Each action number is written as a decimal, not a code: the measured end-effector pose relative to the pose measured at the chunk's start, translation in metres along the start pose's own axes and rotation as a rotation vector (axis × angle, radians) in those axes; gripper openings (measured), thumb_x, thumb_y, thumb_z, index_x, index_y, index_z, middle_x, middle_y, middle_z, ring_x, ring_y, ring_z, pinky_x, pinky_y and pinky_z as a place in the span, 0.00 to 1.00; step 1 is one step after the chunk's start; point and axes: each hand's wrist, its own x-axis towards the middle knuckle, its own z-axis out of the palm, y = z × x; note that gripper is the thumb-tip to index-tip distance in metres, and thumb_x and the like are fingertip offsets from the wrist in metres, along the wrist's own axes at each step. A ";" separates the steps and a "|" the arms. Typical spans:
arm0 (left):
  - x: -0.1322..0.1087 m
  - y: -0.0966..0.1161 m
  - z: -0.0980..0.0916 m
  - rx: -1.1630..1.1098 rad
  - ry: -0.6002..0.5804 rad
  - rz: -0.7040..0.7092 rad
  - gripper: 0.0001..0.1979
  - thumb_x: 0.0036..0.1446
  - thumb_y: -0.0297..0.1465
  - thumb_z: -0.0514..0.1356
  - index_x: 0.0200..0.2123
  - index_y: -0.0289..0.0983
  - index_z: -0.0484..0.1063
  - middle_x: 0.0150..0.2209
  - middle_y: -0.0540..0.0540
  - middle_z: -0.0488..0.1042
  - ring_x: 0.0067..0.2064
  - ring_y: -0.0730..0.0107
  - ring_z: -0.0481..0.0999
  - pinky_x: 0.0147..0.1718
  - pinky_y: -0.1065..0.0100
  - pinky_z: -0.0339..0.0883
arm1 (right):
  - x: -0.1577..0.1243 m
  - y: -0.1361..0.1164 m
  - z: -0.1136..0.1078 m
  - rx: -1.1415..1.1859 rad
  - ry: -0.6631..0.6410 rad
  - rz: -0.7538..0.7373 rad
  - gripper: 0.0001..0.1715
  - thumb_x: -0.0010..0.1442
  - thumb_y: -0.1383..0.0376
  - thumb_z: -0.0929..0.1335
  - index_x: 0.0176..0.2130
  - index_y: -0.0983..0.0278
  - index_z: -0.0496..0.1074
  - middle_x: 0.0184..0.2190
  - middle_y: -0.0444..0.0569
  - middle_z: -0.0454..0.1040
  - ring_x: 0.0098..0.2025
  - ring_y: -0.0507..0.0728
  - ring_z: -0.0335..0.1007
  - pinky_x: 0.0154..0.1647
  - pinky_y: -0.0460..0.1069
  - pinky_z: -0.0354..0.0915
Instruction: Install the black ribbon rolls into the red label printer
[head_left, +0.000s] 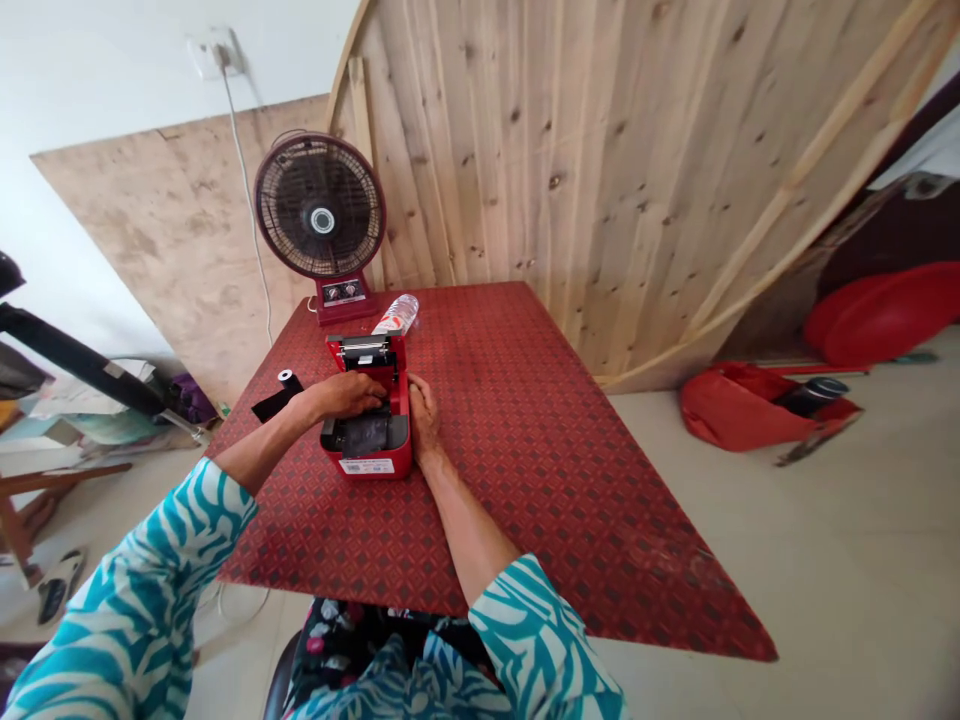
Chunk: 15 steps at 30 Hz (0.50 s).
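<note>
A small red printer with its lid swung open stands on the red patterned table. My left hand reaches into the open bay, fingers curled down over something inside that I cannot make out. Against the printer's right side rests my right hand, fingers together along the casing, steadying it. A dark roll lies in the front part of the bay. On the table left of the printer sits a black strip with a small roll at its end.
A red desk fan stands at the table's far end, its cable running up to a wall socket. A plastic bottle lies beside it. Wooden panels lean behind. A red bag lies on the floor at right.
</note>
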 end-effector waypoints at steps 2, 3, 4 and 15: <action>0.004 0.000 -0.002 0.061 -0.069 -0.008 0.06 0.47 0.33 0.59 0.25 0.44 0.77 0.26 0.50 0.78 0.29 0.64 0.75 0.33 0.69 0.63 | 0.000 -0.002 0.001 0.010 0.002 0.005 0.20 0.59 0.55 0.61 0.46 0.59 0.73 0.48 0.47 0.76 0.51 0.56 0.69 0.57 0.54 0.61; 0.006 0.000 -0.002 0.096 -0.091 -0.011 0.06 0.47 0.33 0.58 0.26 0.44 0.77 0.26 0.50 0.78 0.29 0.64 0.74 0.32 0.69 0.63 | 0.000 -0.003 0.002 0.014 0.007 0.008 0.20 0.58 0.56 0.62 0.46 0.59 0.73 0.47 0.47 0.76 0.51 0.56 0.69 0.57 0.54 0.61; 0.006 -0.001 -0.002 0.126 -0.101 -0.011 0.06 0.48 0.33 0.58 0.28 0.44 0.77 0.27 0.50 0.78 0.30 0.63 0.75 0.32 0.69 0.62 | 0.000 -0.004 0.002 0.017 0.013 0.007 0.20 0.58 0.56 0.62 0.45 0.59 0.73 0.47 0.47 0.76 0.51 0.56 0.69 0.57 0.53 0.61; -0.018 0.012 -0.006 0.063 0.134 -0.015 0.17 0.48 0.35 0.63 0.44 0.44 0.74 0.44 0.47 0.78 0.46 0.57 0.76 0.48 0.62 0.65 | 0.000 -0.005 0.003 0.036 0.016 0.001 0.18 0.58 0.57 0.62 0.44 0.58 0.74 0.45 0.45 0.77 0.49 0.55 0.70 0.56 0.53 0.63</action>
